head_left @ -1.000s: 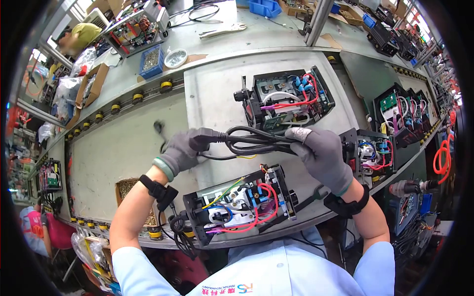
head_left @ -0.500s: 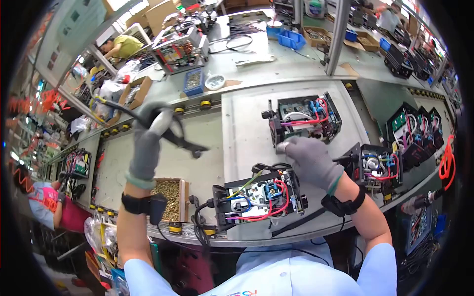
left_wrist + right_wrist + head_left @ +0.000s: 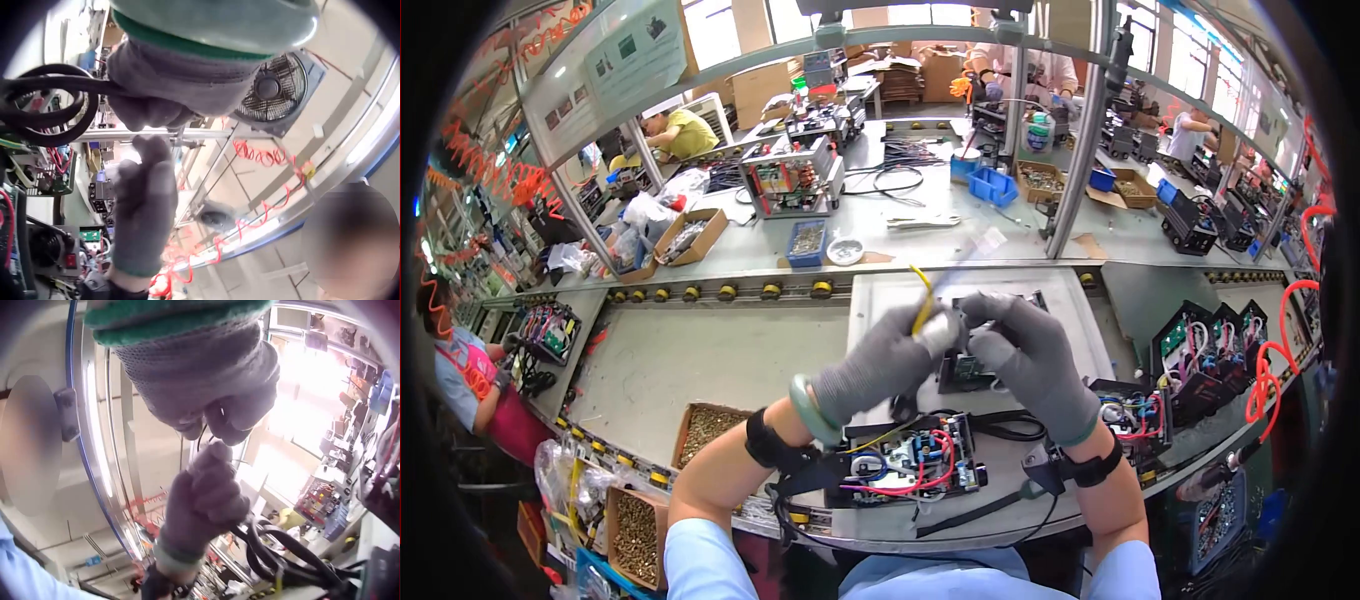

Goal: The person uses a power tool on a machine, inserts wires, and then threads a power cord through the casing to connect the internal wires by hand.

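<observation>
In the head view my gloved left hand [image 3: 880, 365] and right hand [image 3: 1035, 365] meet fingertip to fingertip. A yellow wire [image 3: 922, 300] and a blurred translucent strip [image 3: 990, 243] stick up there. The left hand [image 3: 169, 87] grips a looped black cable [image 3: 53, 84] in the left wrist view. At the right wrist, a thin dark wire [image 3: 201, 437] runs between the hands, pinched by the curled fingers of the right hand [image 3: 200, 378]. An opened device with red wires [image 3: 920, 460] lies below the hands; another [image 3: 970, 372] is partly hidden behind them.
A box of small metal parts [image 3: 705, 430] stands left on the bench. Several opened units [image 3: 1200, 355] are at the right. Blue bins [image 3: 992, 187] and a spool-like white dish [image 3: 845, 250] sit on the rear shelf; a metal post [image 3: 1080, 150] rises behind.
The left hand has come from the far left to meet the right, which has also risen from the rear device. The head view has tilted up, showing more of the room.
</observation>
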Demonstrator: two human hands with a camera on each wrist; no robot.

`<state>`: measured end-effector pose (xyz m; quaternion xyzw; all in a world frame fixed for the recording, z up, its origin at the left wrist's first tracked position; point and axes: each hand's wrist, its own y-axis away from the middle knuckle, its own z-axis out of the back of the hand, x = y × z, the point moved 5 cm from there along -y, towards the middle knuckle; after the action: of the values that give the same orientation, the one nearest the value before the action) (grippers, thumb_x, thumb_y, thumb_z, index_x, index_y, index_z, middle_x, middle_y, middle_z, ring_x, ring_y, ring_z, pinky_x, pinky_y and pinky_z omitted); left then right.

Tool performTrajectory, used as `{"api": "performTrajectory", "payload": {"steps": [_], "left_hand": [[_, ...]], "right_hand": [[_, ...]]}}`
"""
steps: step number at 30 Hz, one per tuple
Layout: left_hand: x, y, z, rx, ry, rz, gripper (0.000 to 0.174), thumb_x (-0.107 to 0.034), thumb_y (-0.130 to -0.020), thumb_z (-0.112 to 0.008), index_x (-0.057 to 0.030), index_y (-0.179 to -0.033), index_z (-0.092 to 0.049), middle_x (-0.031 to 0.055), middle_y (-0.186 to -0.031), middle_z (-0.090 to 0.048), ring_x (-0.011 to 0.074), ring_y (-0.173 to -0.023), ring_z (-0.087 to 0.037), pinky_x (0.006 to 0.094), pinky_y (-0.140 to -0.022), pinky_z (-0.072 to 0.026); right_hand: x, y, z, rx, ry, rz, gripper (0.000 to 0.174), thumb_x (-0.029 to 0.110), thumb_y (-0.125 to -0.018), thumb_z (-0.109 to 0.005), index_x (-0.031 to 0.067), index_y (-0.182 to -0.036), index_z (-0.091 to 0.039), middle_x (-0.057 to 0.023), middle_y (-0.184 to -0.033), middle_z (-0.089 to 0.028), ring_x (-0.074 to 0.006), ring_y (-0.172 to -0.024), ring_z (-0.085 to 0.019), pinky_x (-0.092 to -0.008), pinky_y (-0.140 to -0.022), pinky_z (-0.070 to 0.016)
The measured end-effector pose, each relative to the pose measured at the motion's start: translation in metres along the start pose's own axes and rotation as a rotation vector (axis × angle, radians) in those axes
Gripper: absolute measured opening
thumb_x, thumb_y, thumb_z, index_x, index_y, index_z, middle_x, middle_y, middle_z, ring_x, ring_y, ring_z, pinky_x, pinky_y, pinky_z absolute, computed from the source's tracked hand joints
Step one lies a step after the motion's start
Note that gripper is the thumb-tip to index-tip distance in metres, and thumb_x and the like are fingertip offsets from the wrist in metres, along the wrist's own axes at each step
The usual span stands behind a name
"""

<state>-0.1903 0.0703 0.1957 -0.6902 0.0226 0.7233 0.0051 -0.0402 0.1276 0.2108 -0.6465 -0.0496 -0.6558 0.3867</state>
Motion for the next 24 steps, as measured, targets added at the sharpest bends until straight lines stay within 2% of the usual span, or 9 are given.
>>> {"api": "performTrajectory", "payload": {"steps": [2,4,7,10,12,14,20,22,24], "left_hand": [[0.005,0.004,-0.022,0.068,-0.07,-0.167,0.02,-0.018,-0.099,-0.056,0.0012,-0.102,-0.06,0.0041,-0.082,-0.061,0.0099,-0.081,-0.058,0.0275,-0.073,-0.0494],[0.014,-0.001,-0.03,0.135,-0.24,-0.21,0.018,-0.007,-0.091,-0.055,0.003,-0.106,-0.059,0.012,-0.09,-0.064,0.021,-0.089,-0.062,0.0355,-0.082,-0.0513],[0.025,-0.009,-0.036,0.07,-0.34,-0.406,0.025,-0.003,-0.086,-0.053,0.0027,-0.109,-0.06,0.0173,-0.097,-0.066,0.03,-0.094,-0.064,0.0405,-0.084,-0.0516],[0.034,-0.013,-0.038,-0.017,-0.529,-0.368,0.022,-0.016,-0.093,-0.056,0.0016,-0.106,-0.06,0.0247,-0.081,-0.063,0.0435,-0.082,-0.063,0.0468,-0.073,-0.0494],[0.022,-0.002,-0.039,0.007,-0.602,-0.276,0.023,-0.023,-0.097,-0.056,-0.0014,-0.104,-0.06,0.0252,-0.077,-0.061,0.0459,-0.075,-0.06,0.0488,-0.069,-0.0474],[0.038,0.004,-0.031,-0.014,-0.691,-0.157,0.022,-0.02,-0.099,-0.055,0.0004,-0.106,-0.059,0.018,-0.075,-0.057,0.0255,-0.067,-0.051,0.0382,-0.068,-0.0449],[0.04,0.017,-0.034,0.056,-0.528,-0.146,0.021,-0.019,-0.101,-0.056,-0.0014,-0.11,-0.061,0.0014,-0.085,-0.06,0.0098,-0.076,-0.053,0.0303,-0.07,-0.0479],[-0.004,0.027,-0.05,0.035,-0.09,-0.157,0.021,-0.019,-0.102,-0.053,-0.0013,-0.112,-0.06,-0.0025,-0.086,-0.056,0.0046,-0.077,-0.049,0.025,-0.067,-0.0452],[0.001,0.03,-0.051,-0.024,-0.088,-0.192,0.022,-0.02,-0.103,-0.05,-0.0021,-0.112,-0.06,-0.0055,-0.081,-0.051,0.0012,-0.071,-0.044,0.0206,-0.062,-0.041]], "right_hand": [[0.007,-0.005,-0.002,0.153,0.206,-0.119,0.031,0.017,-0.08,-0.075,-0.0031,-0.104,-0.07,-0.0071,-0.092,-0.064,-0.0092,-0.078,-0.063,-0.0264,-0.067,-0.0502],[-0.004,-0.004,-0.014,0.227,0.141,0.034,0.032,0.022,-0.08,-0.075,-0.0022,-0.1,-0.071,-0.008,-0.094,-0.064,-0.011,-0.085,-0.062,-0.029,-0.076,-0.0502],[-0.019,0.004,-0.025,0.095,-0.157,-0.052,0.026,0.023,-0.089,-0.065,-0.0012,-0.098,-0.07,-0.0064,-0.091,-0.065,-0.0154,-0.089,-0.062,-0.0314,-0.081,-0.0491],[-0.027,-0.004,-0.009,-0.024,-0.304,-0.112,0.028,0.024,-0.099,-0.054,-0.0003,-0.092,-0.067,-0.0039,-0.088,-0.062,-0.0156,-0.085,-0.061,-0.031,-0.079,-0.0495],[-0.03,-0.013,0.021,-0.272,-0.722,-0.093,0.036,0.03,-0.101,-0.052,0.0024,-0.079,-0.059,-0.0041,-0.081,-0.058,-0.0137,-0.077,-0.056,-0.0307,-0.075,-0.0489],[-0.032,-0.008,0.016,-0.274,-0.769,-0.148,0.043,0.035,-0.102,-0.049,0.0056,-0.071,-0.05,-0.0041,-0.075,-0.055,-0.0139,-0.071,-0.052,-0.0297,-0.068,-0.0474],[-0.039,0.008,-0.01,-0.01,-0.471,-0.144,0.042,0.038,-0.102,-0.051,0.0028,-0.081,-0.061,-0.0033,-0.081,-0.061,-0.0083,-0.075,-0.053,-0.0256,-0.069,-0.0455],[-0.023,0.014,-0.017,0.019,-0.475,-0.14,0.039,0.037,-0.101,-0.052,0.0016,-0.091,-0.066,-0.001,-0.085,-0.061,-0.0069,-0.078,-0.054,-0.0249,-0.073,-0.0452],[-0.016,0.016,-0.017,-0.022,-0.631,-0.198,0.037,0.035,-0.1,-0.053,0.0009,-0.104,-0.066,-0.0006,-0.09,-0.061,-0.0078,-0.081,-0.055,-0.0246,-0.074,-0.0455]]}}
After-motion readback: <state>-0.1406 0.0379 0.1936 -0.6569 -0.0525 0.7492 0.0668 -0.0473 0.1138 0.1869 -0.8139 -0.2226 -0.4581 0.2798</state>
